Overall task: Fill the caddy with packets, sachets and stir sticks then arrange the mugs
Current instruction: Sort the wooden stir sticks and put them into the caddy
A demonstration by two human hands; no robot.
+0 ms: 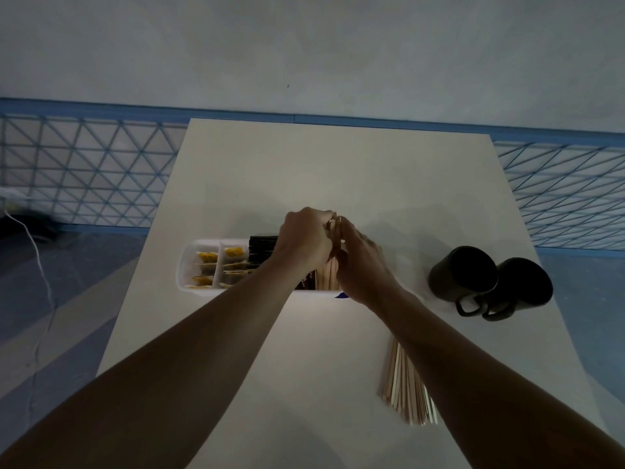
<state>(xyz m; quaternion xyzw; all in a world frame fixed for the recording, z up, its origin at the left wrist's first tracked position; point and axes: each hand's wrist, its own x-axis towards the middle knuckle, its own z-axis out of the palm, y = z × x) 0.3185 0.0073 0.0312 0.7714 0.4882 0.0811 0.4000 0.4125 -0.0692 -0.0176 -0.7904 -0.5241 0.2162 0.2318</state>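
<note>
Clasping a bundle of stir sticks (327,275) from both sides, the left hand (304,242) and right hand (363,269) are pressed together over the right end of the caddy (184,265). Their fingers curl round the sticks, whose lower ends appear to stand in that end compartment. The caddy lies across the middle of the table (338,170), with yellow sachets (206,257) in its left compartments and dark packets (262,247) just right of them.

The risk I see is the bundle fanning out once the grip loosens. Upright sticks with little to lean on could topple over the near wall or in among the packets. Pressing down hard might also tip or slide the light caddy.

More sticks lie in a loose pile (406,390) at the near right, directly under the right forearm, so drawing that arm back low could sweep them off the edge. The two black mugs (461,272) stand touching at the right, apart from the hands, and a careless wide reach could knock them.
</note>
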